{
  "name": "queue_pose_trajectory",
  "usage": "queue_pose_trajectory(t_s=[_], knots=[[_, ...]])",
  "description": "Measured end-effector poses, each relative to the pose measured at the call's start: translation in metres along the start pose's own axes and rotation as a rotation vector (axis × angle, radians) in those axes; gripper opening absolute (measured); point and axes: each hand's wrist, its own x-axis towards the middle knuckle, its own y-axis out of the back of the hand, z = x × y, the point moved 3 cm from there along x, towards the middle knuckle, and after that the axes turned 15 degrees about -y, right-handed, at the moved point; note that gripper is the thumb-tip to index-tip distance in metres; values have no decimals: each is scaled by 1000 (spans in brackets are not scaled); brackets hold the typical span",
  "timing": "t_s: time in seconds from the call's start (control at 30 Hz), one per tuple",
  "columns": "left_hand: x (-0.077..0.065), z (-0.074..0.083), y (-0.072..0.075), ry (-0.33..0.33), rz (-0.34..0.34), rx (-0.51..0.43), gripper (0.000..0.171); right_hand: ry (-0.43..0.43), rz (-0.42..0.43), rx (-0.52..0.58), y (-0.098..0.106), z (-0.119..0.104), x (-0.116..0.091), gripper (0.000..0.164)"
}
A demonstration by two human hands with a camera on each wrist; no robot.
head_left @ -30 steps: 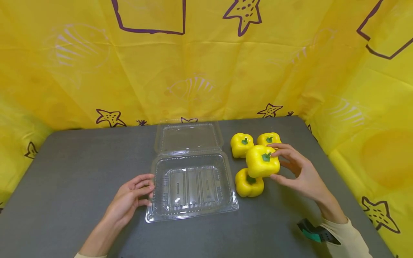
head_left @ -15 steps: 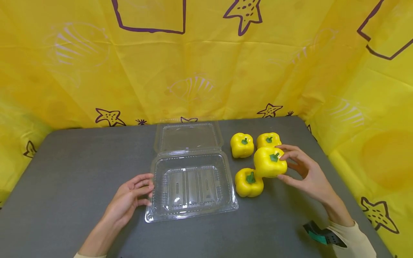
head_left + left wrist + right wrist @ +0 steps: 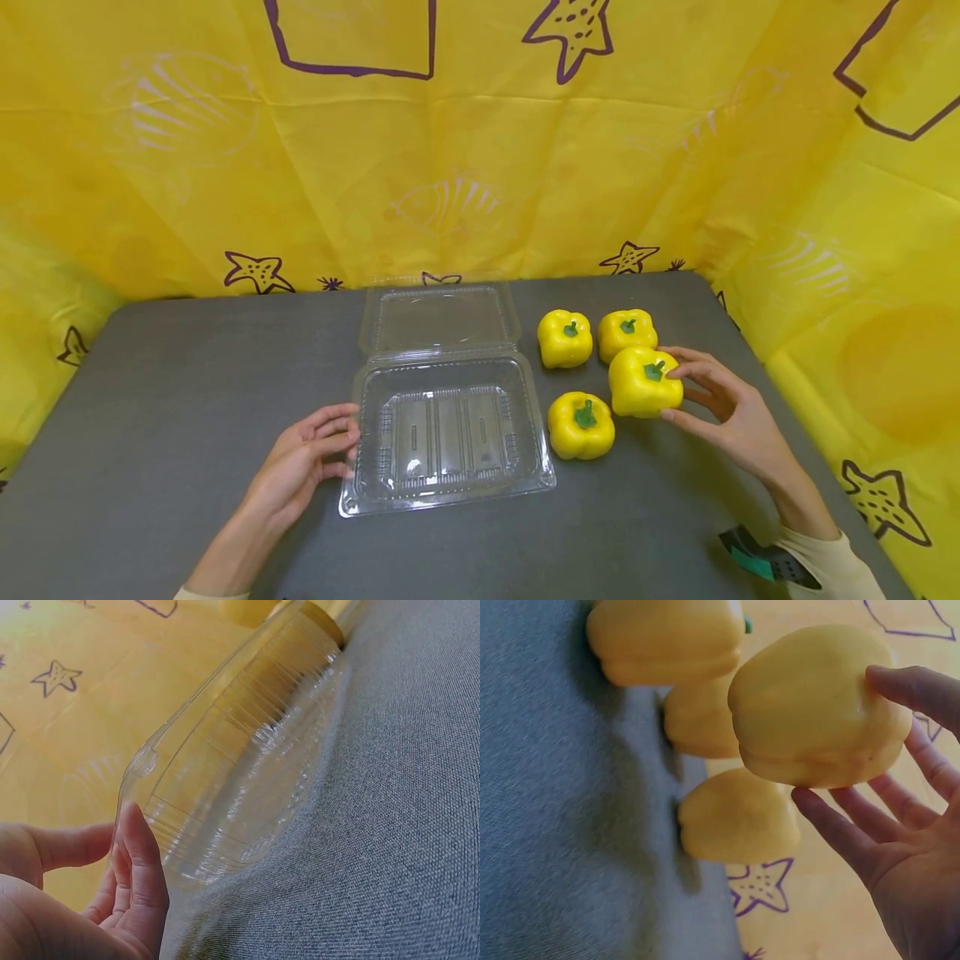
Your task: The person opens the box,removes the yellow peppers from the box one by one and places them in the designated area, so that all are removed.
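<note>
My left hand [image 3: 288,475] pinches the left rim of a clear plastic clamshell container [image 3: 450,442], thumb on one side and fingers on the other in the left wrist view. The container lies open on the table, its lid [image 3: 438,321] folded back. A yellow bell pepper [image 3: 637,387] with a green stem is held by my right hand [image 3: 738,421], between thumb and fingertips. In the right wrist view the held pepper [image 3: 817,705] is clear of the tabletop. Three more yellow bell peppers stand on the table: one front [image 3: 581,433], one back left [image 3: 564,346], one back right [image 3: 618,335].
The dark grey table [image 3: 172,417] meets a yellow printed cloth [image 3: 480,150] at the back and sides. The standing peppers sit close to the container's right side. A dark and green band [image 3: 765,562] is on the right wrist.
My right hand has shifted right and slightly toward me with the held pepper, leaving more of the front and back right peppers visible. The left hand and the container have stayed put.
</note>
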Motion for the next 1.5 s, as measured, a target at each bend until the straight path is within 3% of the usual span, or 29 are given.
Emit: queue_pose_trajectory(t_s=[0.53, 0.93, 1.23, 1.5], knots=[[-1, -1, 2, -12, -3, -18, 32, -87, -26, -116, 6, 36, -8, 49], [0, 0, 2, -1, 1, 6, 32, -158, -77, -167, 5, 46, -10, 81], [-1, -1, 1, -1, 2, 0, 31, -188, -74, -247, 9, 50, -15, 71], [-1, -1, 1, -4, 0, -13, 30, -185, -103, -221, 10, 52, -17, 73]])
